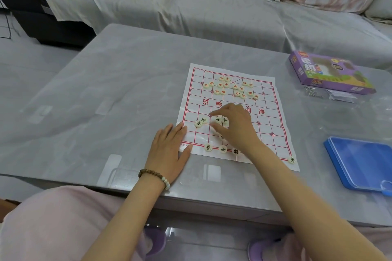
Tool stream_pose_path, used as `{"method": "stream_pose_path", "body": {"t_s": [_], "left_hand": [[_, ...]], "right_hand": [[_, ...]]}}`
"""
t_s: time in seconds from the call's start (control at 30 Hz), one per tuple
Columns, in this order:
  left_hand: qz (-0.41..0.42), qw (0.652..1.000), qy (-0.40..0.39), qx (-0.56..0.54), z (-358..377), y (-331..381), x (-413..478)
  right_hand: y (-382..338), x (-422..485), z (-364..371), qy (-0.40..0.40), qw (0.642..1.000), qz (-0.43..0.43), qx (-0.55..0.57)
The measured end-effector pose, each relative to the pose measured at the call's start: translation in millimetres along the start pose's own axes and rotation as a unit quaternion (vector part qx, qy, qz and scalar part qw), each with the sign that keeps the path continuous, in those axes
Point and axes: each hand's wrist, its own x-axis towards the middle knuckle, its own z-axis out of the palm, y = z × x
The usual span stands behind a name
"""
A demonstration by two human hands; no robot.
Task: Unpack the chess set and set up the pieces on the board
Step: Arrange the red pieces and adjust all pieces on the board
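Observation:
A paper chess board point(267, 112) with a red grid lies on the table. Several cream discs with red characters point(230, 88) sit loose on its far half. Discs with black characters lie on the near half: two at the left point(201, 122), two under my fingers point(218, 119), three along the near edge point(222, 149) and one at the near right corner point(292, 160). My left hand point(169, 150) lies flat on the board's near left corner. My right hand point(235, 125) hovers over the near half, thumb and forefinger apart around a black-character disc.
A purple chess set box point(326, 73) lies at the far right, with a clear plastic bag point(331, 94) in front of it. A blue plastic lid point(360, 163) sits at the near right. The grey table point(106, 101) has a covered sofa point(191, 2) behind it.

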Motion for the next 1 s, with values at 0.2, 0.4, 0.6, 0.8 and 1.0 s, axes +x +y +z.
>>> {"method": "stream_pose_path", "body": {"t_s": [0.2,0.4,0.6,0.8,1.0], "left_hand": [[0.001,1.000,0.006,-0.003,-0.2,-1.2,-0.3],[-0.013,1.000,0.008,-0.026,0.2,-3.2,0.2],[-0.029,0.998,0.033,-0.037,-4.0,-5.6,-1.5],[-0.036,0.998,0.035,-0.035,-5.8,-6.5,-7.0],[-0.034,0.998,0.036,-0.032,-7.1,-3.5,-5.1]], "right_hand": [[-5.9,28.3,3.2,-0.094,0.992,-0.054,-0.058],[-7.1,15.7,-2.9,-0.026,0.994,-0.086,-0.062],[-28.6,-13.2,-0.8,-0.074,0.983,-0.165,0.017],[-25.3,-24.7,7.9,-0.093,0.982,-0.163,0.004],[-26.8,-34.4,25.7,0.040,0.994,-0.097,-0.013]]}}
